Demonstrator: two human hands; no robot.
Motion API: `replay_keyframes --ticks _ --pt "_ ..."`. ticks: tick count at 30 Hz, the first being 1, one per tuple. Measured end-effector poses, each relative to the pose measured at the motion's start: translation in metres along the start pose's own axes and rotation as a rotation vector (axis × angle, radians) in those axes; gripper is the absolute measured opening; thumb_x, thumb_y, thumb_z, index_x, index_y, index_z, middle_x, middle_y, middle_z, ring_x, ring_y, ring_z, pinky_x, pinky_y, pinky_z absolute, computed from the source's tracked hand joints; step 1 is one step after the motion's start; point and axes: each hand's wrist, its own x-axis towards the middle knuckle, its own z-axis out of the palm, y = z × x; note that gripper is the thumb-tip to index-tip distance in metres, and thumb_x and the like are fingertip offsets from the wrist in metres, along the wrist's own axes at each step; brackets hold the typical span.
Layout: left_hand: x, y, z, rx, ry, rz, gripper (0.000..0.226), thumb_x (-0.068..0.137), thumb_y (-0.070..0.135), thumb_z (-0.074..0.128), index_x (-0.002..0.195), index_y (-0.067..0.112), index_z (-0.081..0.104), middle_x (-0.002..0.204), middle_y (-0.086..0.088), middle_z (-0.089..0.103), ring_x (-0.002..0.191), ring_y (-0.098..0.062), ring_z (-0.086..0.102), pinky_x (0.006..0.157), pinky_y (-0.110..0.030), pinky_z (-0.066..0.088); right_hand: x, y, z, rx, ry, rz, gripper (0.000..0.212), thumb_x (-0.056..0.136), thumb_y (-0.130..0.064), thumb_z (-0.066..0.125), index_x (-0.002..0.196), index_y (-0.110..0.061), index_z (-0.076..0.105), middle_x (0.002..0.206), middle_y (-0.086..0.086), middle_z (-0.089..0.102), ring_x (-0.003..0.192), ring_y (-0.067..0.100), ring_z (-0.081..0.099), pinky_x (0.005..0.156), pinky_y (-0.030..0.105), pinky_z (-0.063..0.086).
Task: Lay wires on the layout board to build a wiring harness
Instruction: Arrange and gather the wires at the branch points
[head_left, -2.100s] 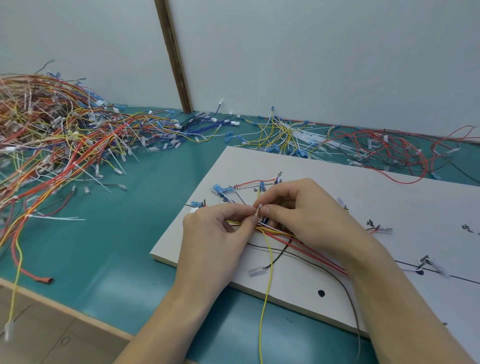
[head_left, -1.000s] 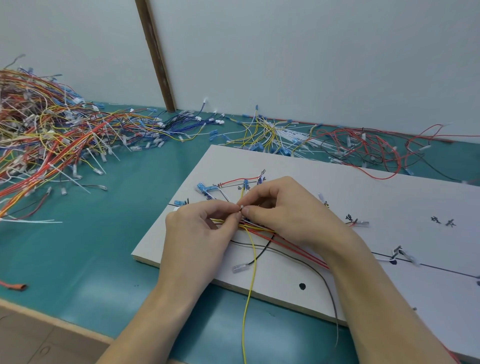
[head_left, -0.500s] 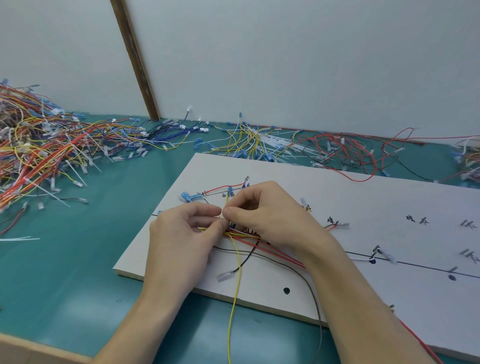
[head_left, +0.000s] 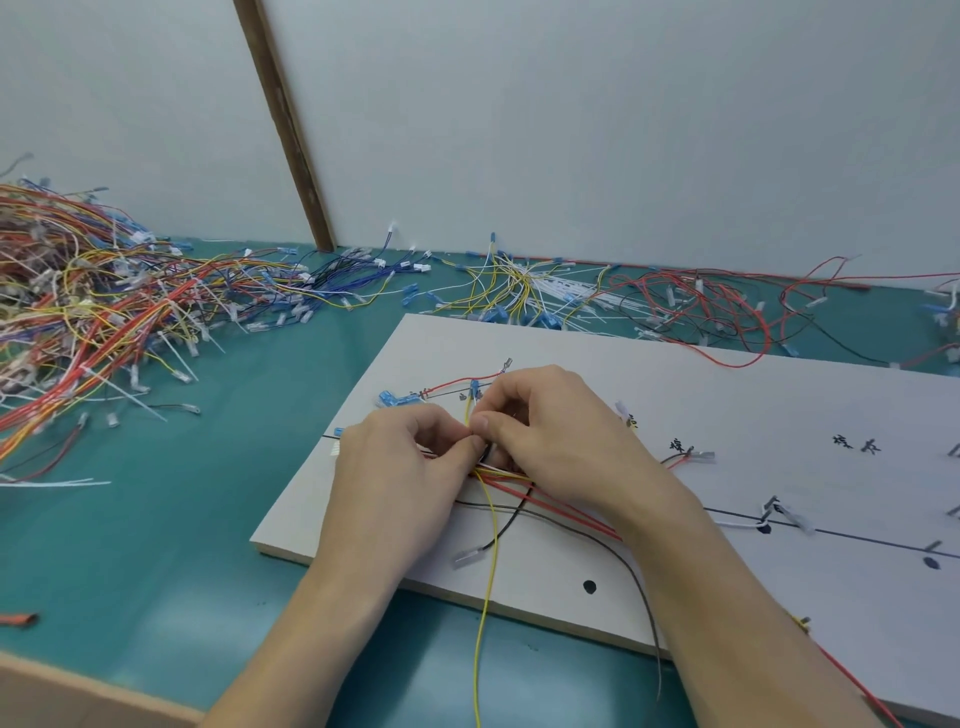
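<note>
Left hand (head_left: 400, 467): it rests on the near left part of the layout board (head_left: 727, 395), with thumb and forefinger pinched together on the bundle of wires (head_left: 524, 486), just where the fingertips of both hands meet.
Right hand (head_left: 550, 431): it lies over the board to the right of the left hand, fingers curled and pinched on the same bundle; the fingertips of the two hands touch each other.
Layout board: a pale flat board on the green bench (head_left: 156, 519), with black drawn lines, black dots and some written marks; its near left corner points toward the left side of the bench.
Bundle of wires: red, yellow, white and black wires run together from the pinch toward the right, under the right wrist.
Yellow wire (head_left: 488, 597): it hangs from the pinch toward the near side, crosses the board edge and goes out of the picture at the bottom.
Black wire (head_left: 613, 551): it curves over the board to the near right and passes over the edge.
Blue connector (head_left: 397, 400): it lies on the board, just far and left of the hands.
Pile of wires (head_left: 88, 317): a large mixed heap, red, yellow, white and blue, on the far left of the bench.
Loose wires (head_left: 649, 306): yellow, white, red and black, spread along the far edge of the bench by the wall (head_left: 623, 130).
</note>
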Motion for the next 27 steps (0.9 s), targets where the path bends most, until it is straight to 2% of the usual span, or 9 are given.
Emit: replay_keyframes --ticks 3,6,8,13,15,19,21,24,27 --pt "0.004 0.0 -0.001 0.003 -0.034 -0.032 0.013 0.078 0.035 0.08 0.067 0.031 0.077 0.065 0.017 0.07 0.062 -0.001 0.062 0.055 -0.022 0.042 0.0 -0.001 0.002 0.008 0.034 -0.011 0.012 0.094 -0.021 0.067 0.082 -0.022 0.069 0.059 -0.018 0.067 0.055 0.002 0.066 0.055 0.016 0.045" --pt "0.008 0.0 -0.004 -0.017 -0.117 -0.061 0.014 0.079 0.031 0.081 0.066 0.03 0.076 0.055 0.009 0.067 0.042 -0.004 0.053 0.049 -0.024 0.044 0.0 0.0 0.002 0.085 0.102 -0.018 0.012 0.095 -0.021 0.068 0.083 -0.02 0.07 0.06 -0.014 0.066 0.052 0.006 0.066 0.049 0.017 0.046" --pt "0.013 0.0 -0.01 -0.034 -0.195 -0.09 0.014 0.082 0.029 0.08 0.068 0.027 0.078 0.051 0.003 0.067 0.037 -0.01 0.054 0.042 -0.021 0.042 0.001 0.0 0.001 0.117 0.126 -0.007 0.012 0.093 -0.023 0.071 0.081 -0.02 0.071 0.068 -0.01 0.07 0.058 0.012 0.067 0.051 0.021 0.049" --pt "0.03 0.003 -0.025 -0.062 -0.413 -0.108 0.01 0.087 0.021 0.079 0.077 0.02 0.081 0.058 -0.011 0.07 0.049 -0.025 0.063 0.044 -0.028 0.05 0.003 0.001 -0.001 0.214 0.078 0.046 0.012 0.095 -0.023 0.07 0.084 -0.019 0.073 0.075 -0.004 0.075 0.057 0.009 0.064 0.053 0.025 0.051" --pt "0.035 0.004 -0.028 -0.028 -0.459 -0.068 0.01 0.087 0.019 0.08 0.077 0.02 0.081 0.06 -0.01 0.069 0.05 -0.019 0.058 0.042 -0.025 0.045 0.002 0.0 0.0 0.246 0.053 0.05 0.012 0.095 -0.023 0.069 0.085 -0.019 0.073 0.075 -0.004 0.075 0.058 0.008 0.064 0.052 0.025 0.05" --pt "0.045 0.005 -0.031 0.091 -0.485 0.044 0.009 0.085 0.03 0.082 0.076 0.029 0.081 0.073 -0.013 0.071 0.057 -0.013 0.046 0.058 -0.028 0.035 0.002 0.001 0.002 0.324 0.02 0.084 0.009 0.093 -0.02 0.072 0.085 -0.018 0.076 0.076 0.003 0.076 0.058 0.01 0.063 0.053 0.031 0.05" --pt "0.045 0.004 -0.029 0.101 -0.475 0.08 0.01 0.085 0.03 0.083 0.076 0.03 0.08 0.074 -0.01 0.072 0.057 -0.01 0.046 0.057 -0.027 0.036 0.002 0.003 0.001 0.365 0.011 0.11 0.01 0.093 -0.017 0.072 0.084 -0.017 0.076 0.074 0.006 0.075 0.057 0.01 0.061 0.049 0.028 0.048" --pt "0.042 -0.001 -0.024 0.099 -0.415 0.128 0.012 0.085 0.028 0.083 0.074 0.03 0.079 0.065 0.004 0.069 0.051 -0.002 0.045 0.049 -0.013 0.033 0.002 0.003 0.002 0.334 0.029 0.097 0.01 0.093 -0.018 0.072 0.083 -0.018 0.076 0.073 0.012 0.074 0.057 0.014 0.062 0.049 0.029 0.049" --pt "0.039 -0.007 -0.023 0.063 -0.391 0.139 0.011 0.086 0.026 0.083 0.075 0.028 0.079 0.058 0.014 0.064 0.049 -0.001 0.045 0.049 -0.011 0.036 0.002 0.002 0.006 0.262 0.071 0.044 0.012 0.092 -0.017 0.071 0.081 -0.019 0.074 0.071 0.004 0.074 0.058 0.013 0.066 0.055 0.029 0.052"
